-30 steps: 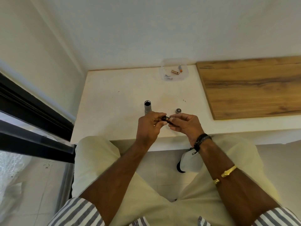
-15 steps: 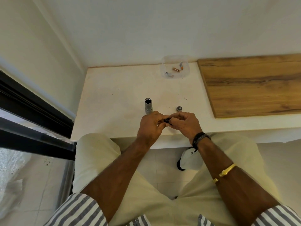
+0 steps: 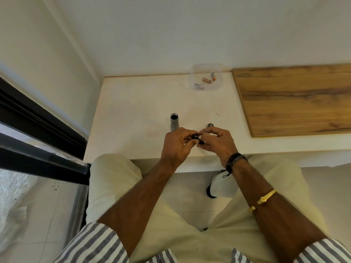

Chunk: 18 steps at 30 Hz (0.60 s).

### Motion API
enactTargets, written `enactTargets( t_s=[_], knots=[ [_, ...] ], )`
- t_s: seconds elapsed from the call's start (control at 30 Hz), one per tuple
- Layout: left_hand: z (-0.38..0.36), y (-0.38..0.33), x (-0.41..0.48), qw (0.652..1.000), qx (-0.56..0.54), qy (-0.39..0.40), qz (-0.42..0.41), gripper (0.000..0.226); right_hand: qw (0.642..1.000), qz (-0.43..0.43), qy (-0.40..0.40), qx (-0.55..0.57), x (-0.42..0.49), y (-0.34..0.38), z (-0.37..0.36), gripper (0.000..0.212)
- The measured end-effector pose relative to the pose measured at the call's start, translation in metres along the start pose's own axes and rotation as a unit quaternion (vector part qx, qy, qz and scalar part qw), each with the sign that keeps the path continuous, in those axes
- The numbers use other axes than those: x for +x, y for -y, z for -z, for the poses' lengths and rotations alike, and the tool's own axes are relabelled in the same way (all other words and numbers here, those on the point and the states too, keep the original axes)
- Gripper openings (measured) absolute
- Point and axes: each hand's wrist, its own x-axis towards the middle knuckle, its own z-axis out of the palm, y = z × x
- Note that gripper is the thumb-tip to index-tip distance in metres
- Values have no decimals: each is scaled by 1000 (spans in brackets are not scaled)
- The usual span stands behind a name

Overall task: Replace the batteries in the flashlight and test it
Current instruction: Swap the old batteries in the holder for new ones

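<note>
A grey flashlight body [image 3: 174,123] stands upright on the white counter [image 3: 136,118], its open end facing up. Just in front of it, my left hand [image 3: 176,145] and my right hand [image 3: 216,143] meet over the counter's front edge, both pinching a small black battery holder [image 3: 197,138]. A silvery battery end shows in the holder. The round flashlight end cap [image 3: 210,125] lies on the counter behind my right hand. A clear plastic tub [image 3: 206,76] at the back holds two loose batteries [image 3: 207,80] and a small metal piece.
A wooden board [image 3: 292,99] covers the counter's right part. The wall runs behind the counter. A black window frame [image 3: 38,133] is at the left. My knees and a white cap [image 3: 220,185] on the floor are below the counter edge.
My hands have closed in around the black holder and shifted slightly; my right fingers now pinch at its end. The flashlight body and cap have not moved.
</note>
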Motion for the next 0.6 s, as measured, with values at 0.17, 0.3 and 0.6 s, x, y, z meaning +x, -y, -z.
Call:
enactTargets(
  t_s=[0.17, 0.3, 0.6],
  knots=[
    [-1, -1, 2, 998, -45, -25, 47, 29, 998, 54, -19, -34, -2, -2, -1, 9],
    [-2, 1, 2, 996, -64, -28, 52, 28, 995, 79, -16, -66, 0, -3, 0, 13],
    [-6, 4, 8, 892, -366, -13, 266, 25, 985, 121, -118, 44, 15, 2, 15, 11]
  ],
)
